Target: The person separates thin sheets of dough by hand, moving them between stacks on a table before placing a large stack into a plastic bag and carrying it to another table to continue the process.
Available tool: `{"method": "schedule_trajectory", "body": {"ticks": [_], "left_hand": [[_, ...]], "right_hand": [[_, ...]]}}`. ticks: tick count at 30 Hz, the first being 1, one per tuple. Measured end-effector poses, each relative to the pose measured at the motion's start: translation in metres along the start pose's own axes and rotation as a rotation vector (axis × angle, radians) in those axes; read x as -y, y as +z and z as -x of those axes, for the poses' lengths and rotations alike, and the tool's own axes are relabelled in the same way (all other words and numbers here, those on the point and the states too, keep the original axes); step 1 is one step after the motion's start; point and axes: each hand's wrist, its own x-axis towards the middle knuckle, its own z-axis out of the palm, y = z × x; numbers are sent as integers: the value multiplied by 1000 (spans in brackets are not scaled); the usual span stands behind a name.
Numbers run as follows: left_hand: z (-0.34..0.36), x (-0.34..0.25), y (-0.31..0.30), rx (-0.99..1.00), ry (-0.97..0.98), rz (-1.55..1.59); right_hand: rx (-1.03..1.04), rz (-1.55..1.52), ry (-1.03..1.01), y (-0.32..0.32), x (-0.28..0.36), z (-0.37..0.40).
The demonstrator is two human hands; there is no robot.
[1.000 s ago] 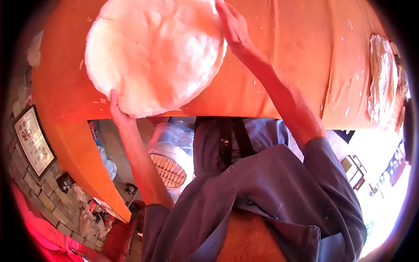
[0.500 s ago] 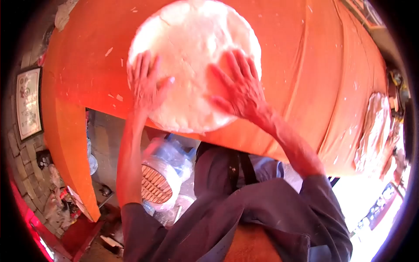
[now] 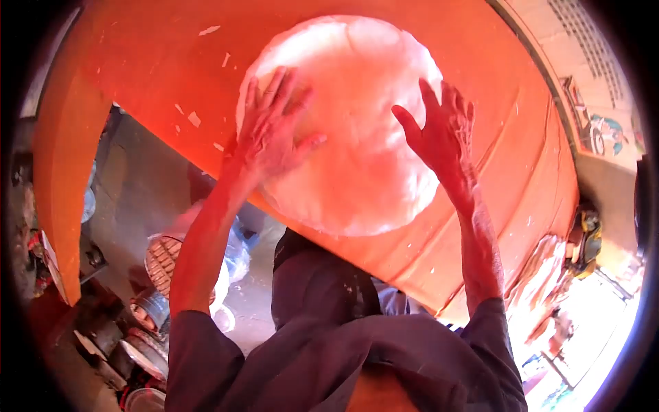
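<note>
A large round pale sheet (image 3: pixel 350 144), soft-looking like flattened dough, lies on an orange-covered table (image 3: pixel 494 62) close to its near edge. Over the sheet's left part is my left hand (image 3: pixel 271 134), open with fingers spread and a little blurred by motion. My right hand (image 3: pixel 445 134) is open at the right rim, thumb pointing inward over the sheet and fingers pointing away from me. Neither hand grips anything. The surface shows shallow dents and bright glare, and its edge is slightly uneven.
Small pale scraps (image 3: pixel 194 119) dot the table at left. Below the left edge stand a round brown-slatted item (image 3: pixel 163 262) and several containers on the floor. A crumpled pale sheet (image 3: pixel 542 275) lies at right. A printed poster (image 3: pixel 590 69) borders the far right side.
My view has turned, so the table looks tilted and the round sheet sits lower and farther right. My right hand has moved from on the sheet out to its right rim.
</note>
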Motion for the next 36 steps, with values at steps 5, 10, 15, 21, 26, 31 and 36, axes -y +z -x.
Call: {"method": "schedule_trajectory", "body": {"ticks": [5,10,15,21,26,31,36], "left_hand": [[7,8,2,26,-19,65],[11,15,8,23,-49,124],[23,22,10,-184,-54,249],[48,32,10,-352,-701,878],[56,29,40,-480,-730,1217],[59,28,54,-510,-702,1348],[65,27,64,-463,-696,1275]], "right_hand": [[-99,-65,-125,53,12,-73],[84,-150,-17,78,12,-88],[275,-344,-38,54,-5,-131],[405,-435,80,60,7,-142],[379,-344,128,54,19,-133],[342,-339,124,64,28,-136],[209,-347,35,89,12,-127]]}}
